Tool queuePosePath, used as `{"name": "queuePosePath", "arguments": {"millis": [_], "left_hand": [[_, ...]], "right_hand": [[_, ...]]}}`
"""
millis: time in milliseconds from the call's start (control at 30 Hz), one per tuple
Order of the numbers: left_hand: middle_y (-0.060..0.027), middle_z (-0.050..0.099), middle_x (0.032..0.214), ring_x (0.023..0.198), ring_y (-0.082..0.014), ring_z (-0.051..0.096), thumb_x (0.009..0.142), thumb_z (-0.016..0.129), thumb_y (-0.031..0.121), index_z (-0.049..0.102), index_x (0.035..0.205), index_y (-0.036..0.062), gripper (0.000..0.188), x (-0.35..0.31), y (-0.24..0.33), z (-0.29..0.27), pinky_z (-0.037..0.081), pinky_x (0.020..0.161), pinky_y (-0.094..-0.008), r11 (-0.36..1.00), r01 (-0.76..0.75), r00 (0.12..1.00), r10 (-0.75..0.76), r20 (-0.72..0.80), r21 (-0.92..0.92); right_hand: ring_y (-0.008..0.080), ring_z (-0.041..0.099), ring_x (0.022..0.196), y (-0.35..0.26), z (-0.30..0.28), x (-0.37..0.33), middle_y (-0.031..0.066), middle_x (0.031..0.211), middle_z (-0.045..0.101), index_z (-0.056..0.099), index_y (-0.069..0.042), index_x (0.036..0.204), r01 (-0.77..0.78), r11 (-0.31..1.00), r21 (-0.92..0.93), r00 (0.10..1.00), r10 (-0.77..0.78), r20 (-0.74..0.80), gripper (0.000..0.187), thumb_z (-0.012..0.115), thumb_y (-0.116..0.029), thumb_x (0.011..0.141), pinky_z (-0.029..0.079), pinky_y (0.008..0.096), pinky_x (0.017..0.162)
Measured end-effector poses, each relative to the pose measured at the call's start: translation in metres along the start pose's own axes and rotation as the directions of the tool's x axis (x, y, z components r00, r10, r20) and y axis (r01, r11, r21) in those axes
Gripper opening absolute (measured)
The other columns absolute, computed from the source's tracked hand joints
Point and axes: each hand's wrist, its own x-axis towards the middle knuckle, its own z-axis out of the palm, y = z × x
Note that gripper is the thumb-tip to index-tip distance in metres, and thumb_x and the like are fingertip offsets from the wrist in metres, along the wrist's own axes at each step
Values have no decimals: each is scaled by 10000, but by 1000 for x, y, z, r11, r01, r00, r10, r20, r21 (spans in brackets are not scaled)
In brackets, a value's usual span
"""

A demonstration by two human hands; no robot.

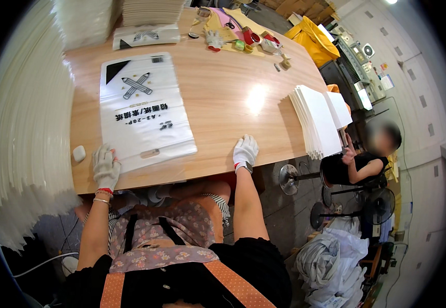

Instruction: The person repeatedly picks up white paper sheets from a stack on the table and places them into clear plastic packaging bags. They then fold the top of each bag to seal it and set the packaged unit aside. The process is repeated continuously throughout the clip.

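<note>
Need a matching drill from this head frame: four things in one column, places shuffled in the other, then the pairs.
Things:
1. left hand
2. right hand
3. stack of white sheets
4. small white eraser-like block

Places:
A. on the bare wooden table, near its front edge
B. at the table's right edge
C. on the near left corner of the printed plastic bag
D. on the table just left of the left hand

Pairs: 1-C, 2-A, 3-B, 4-D
</note>
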Motion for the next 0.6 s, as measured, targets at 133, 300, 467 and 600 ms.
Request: {"name": "queuePosePath", "arguments": {"millis": [133,300,467,600], "left_hand": [[-125,528,1250,1201,-328,433,735,587,103,607,958,13,241,0,0,0,351,1027,-410,1000,-4,1000,4,5,12],[-123,530,1251,1201,-329,433,740,591,96,607,959,9,236,0,1,-2,354,1024,-416,1000,-5,1000,5,0,6],[-132,527,1252,1201,-334,430,742,592,93,602,966,3,241,1,4,-4,351,1024,-421,1000,-8,1000,8,17,-11],[-136,525,1253,1203,-336,427,742,590,95,599,963,1,240,0,1,-1,345,1027,-422,1000,-1,1000,1,6,-23]], "right_hand": [[271,484,1152,2,1,-1,95,1207,555,582,-100,1097,5,1000,-10,1000,-5,-14,282,520,-282,889,340,449,999],[270,489,1148,2,5,-2,101,1200,559,583,-98,1096,20,1000,-2,999,-20,-37,279,519,-276,891,341,450,997],[265,500,1131,3,5,-1,97,1183,567,583,-101,1085,21,1000,-10,999,-21,-44,262,526,-264,889,343,450,994],[265,506,1119,2,5,-1,99,1171,572,584,-102,1073,31,1000,3,997,-30,-68,249,536,-255,882,342,452,993]]}}
